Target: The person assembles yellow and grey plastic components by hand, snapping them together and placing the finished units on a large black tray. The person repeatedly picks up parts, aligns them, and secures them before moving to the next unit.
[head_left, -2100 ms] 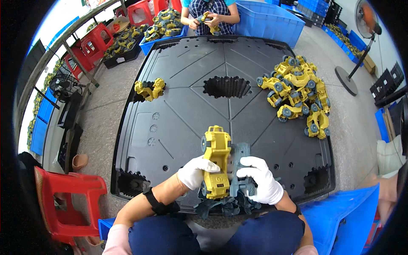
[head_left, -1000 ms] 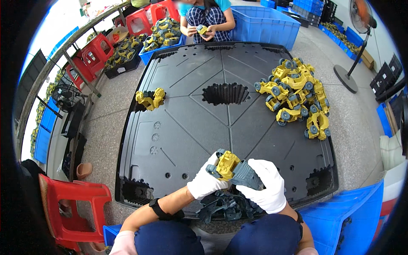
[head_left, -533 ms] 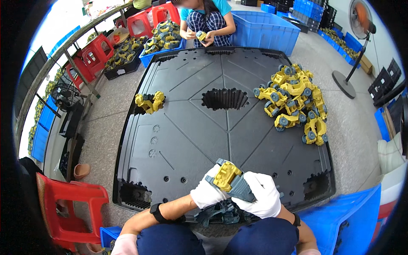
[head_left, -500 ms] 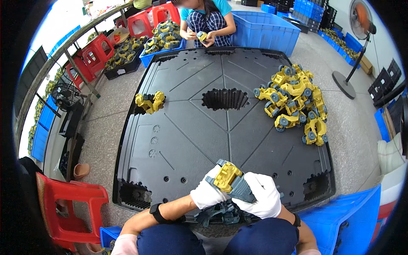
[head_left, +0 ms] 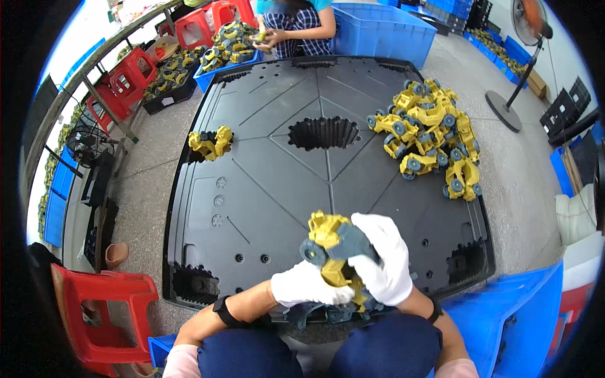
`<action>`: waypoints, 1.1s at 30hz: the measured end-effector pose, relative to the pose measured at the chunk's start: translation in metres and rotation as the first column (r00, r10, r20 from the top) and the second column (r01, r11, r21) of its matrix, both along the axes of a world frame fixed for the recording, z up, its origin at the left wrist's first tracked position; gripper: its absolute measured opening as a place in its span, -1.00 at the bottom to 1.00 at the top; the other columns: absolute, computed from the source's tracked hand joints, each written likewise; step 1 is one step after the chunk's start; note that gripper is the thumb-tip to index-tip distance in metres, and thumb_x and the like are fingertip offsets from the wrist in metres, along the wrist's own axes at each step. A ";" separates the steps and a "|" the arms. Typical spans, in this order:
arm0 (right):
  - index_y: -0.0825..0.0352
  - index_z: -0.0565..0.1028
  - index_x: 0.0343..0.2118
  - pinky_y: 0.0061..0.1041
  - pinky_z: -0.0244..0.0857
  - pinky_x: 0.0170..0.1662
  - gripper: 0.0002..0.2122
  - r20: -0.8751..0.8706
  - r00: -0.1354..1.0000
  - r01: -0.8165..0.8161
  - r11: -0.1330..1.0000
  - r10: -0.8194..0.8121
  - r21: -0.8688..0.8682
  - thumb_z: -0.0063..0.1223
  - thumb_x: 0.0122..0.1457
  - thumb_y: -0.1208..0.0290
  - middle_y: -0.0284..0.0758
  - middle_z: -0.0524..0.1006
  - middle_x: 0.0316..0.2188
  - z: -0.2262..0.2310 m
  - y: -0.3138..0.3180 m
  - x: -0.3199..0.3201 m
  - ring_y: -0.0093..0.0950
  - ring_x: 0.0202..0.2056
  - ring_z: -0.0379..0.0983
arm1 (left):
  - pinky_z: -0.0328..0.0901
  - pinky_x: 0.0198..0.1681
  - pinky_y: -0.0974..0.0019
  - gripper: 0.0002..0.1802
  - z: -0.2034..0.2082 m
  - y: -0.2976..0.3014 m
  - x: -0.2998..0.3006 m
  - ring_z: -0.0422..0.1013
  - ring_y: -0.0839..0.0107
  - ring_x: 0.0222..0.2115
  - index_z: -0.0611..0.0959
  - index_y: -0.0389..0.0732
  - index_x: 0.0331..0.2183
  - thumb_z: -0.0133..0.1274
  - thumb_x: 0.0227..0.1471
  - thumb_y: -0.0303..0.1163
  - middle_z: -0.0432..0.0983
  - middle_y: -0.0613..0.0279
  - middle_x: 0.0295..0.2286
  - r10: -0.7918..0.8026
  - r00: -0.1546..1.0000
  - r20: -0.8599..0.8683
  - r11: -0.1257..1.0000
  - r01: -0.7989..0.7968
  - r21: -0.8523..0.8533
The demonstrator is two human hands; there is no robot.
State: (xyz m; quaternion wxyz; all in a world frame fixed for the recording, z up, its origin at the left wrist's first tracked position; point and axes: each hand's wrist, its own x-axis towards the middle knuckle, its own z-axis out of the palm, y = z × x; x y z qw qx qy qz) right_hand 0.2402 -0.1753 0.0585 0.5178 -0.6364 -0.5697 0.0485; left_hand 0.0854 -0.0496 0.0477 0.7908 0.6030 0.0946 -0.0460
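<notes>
A yellow and grey toy truck [head_left: 328,230] is held up between my two white-gloved hands above the near edge of the black table. My right hand [head_left: 386,259] grips its grey body part from the right, fingers wrapped over it. Beneath, my left hand [head_left: 309,285] closes on the truck's lower yellow part near a dark grey wheel. Several loose grey plastic parts [head_left: 305,313] lie under my hands at the table's near edge, partly hidden by them.
A heap of yellow toy trucks [head_left: 428,132] covers the table's right side; a few yellow pieces [head_left: 212,143] sit at the left edge. Across from me a co-worker's hands [head_left: 270,39] handle a toy piece. A red stool [head_left: 110,286] stands left, a blue crate [head_left: 535,315] right.
The toy truck has been turned, so a wheel and its yellow end show now. My left hand has shifted lower beneath it. The co-worker's hands have moved left.
</notes>
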 end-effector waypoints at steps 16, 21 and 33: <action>0.47 0.47 -0.04 -0.41 0.35 -0.23 -0.64 -0.126 0.986 -0.103 0.992 0.113 0.078 0.09 0.08 0.50 -0.13 0.46 -0.33 0.002 0.025 0.002 -0.29 -0.33 0.46 | 0.27 0.11 0.29 -0.40 -0.014 0.001 -0.001 0.38 0.45 -0.01 0.40 -0.22 0.09 0.26 0.03 -0.41 0.43 0.29 -0.03 0.080 0.996 -0.039 0.879 -0.089 -0.468; 0.46 0.43 0.02 -0.35 0.31 -0.13 -0.57 -0.160 0.987 0.022 0.999 -0.014 0.044 0.11 0.06 0.43 -0.08 0.42 -0.25 -0.002 0.022 -0.012 -0.26 -0.24 0.41 | 0.31 0.09 0.21 -0.40 -0.017 -0.002 0.005 0.41 0.41 -0.02 0.43 -0.15 0.05 0.30 -0.02 -0.37 0.46 0.30 -0.05 0.204 0.977 -0.057 0.858 -0.207 -0.471; 0.40 0.21 0.24 -0.25 0.10 0.20 -0.32 -0.168 0.969 -0.172 0.983 0.180 0.060 0.08 0.19 0.02 0.04 0.30 0.11 -0.023 0.013 -0.007 -0.10 0.14 0.24 | 0.38 -0.14 0.27 -0.62 -0.015 0.046 -0.043 0.47 0.39 -0.26 0.58 -0.29 -0.16 0.25 -0.03 -0.35 0.55 0.22 -0.26 0.381 0.908 -0.172 0.925 -0.376 0.060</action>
